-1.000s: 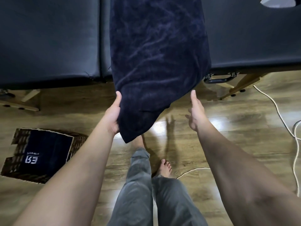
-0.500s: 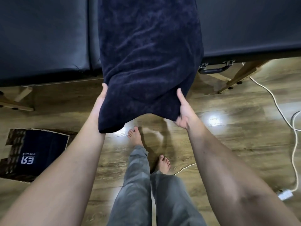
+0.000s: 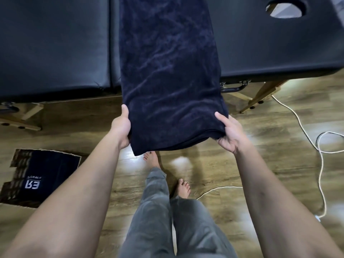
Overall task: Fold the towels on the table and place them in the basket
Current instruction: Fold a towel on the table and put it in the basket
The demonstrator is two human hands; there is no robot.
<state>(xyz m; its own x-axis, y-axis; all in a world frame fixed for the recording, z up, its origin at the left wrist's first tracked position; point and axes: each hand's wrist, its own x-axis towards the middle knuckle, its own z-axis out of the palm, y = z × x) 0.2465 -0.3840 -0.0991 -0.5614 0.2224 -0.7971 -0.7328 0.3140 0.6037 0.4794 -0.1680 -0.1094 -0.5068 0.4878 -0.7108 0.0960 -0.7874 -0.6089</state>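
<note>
Looked like a massage room: black padded folding table (image 3: 55, 43) with oval face hole (image 3: 286, 8), wood-plank floor (image 3: 242, 174).

Towel (image 3: 169, 75) dark navy, plain, plush sheen; desk (image 3: 55, 43) black padded; floor (image 3: 260, 146) brown wood-grain; basket (image 3: 17, 172) dark brown woven; trousers (image 3: 158, 220) grey; cable (image 3: 320, 164) white.

We see a dark navy towel (image 3: 167, 75) draped off the black padded bench (image 3: 55, 43), its near end doubled. Left hand (image 3: 121, 127) grips the left corner, right hand (image 3: 229, 134) the right — thumbs on top. Wicker basket (image 3: 15, 174) on the wood floor (image 3: 279, 174) at left holds a folded towel (image 3: 50, 175).
</note>
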